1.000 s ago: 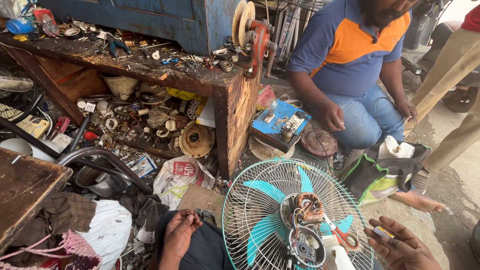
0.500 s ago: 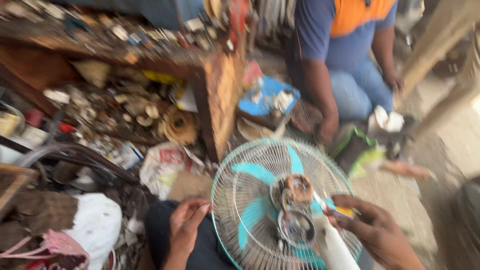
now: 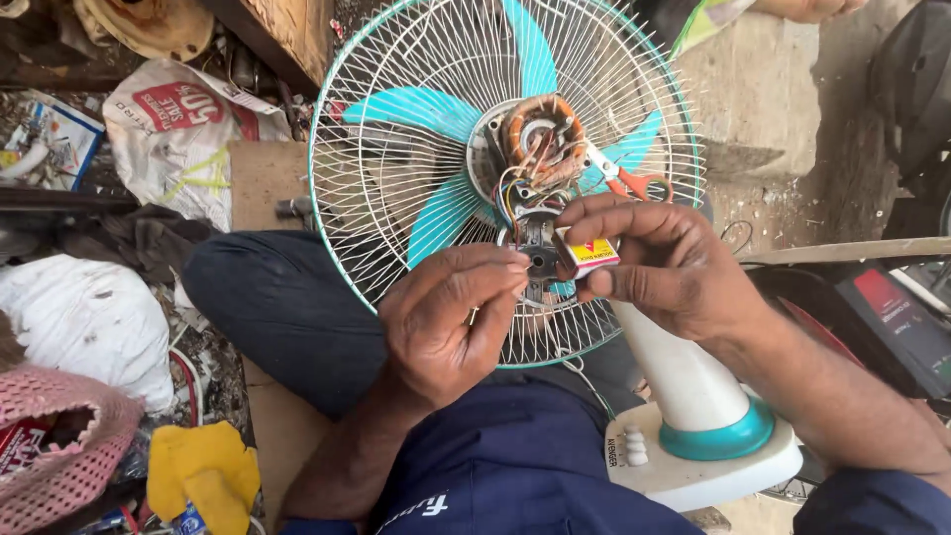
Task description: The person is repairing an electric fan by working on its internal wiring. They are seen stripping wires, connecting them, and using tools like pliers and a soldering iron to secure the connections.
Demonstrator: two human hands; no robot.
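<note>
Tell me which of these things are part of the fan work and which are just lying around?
In use:
- white wire-caged fan with turquoise blades
- bare copper-wound motor
- small yellow and red box, in the right hand
- left hand, at the wires

Lying about:
- orange-handled scissors
- yellow cloth
- pink knitted hat
- crumpled white plastic bag

The fan lay across my lap, its motor just beyond my hands. My left hand sat beside my right hand. Scissors lay behind the right; the fan's base below it.
</note>
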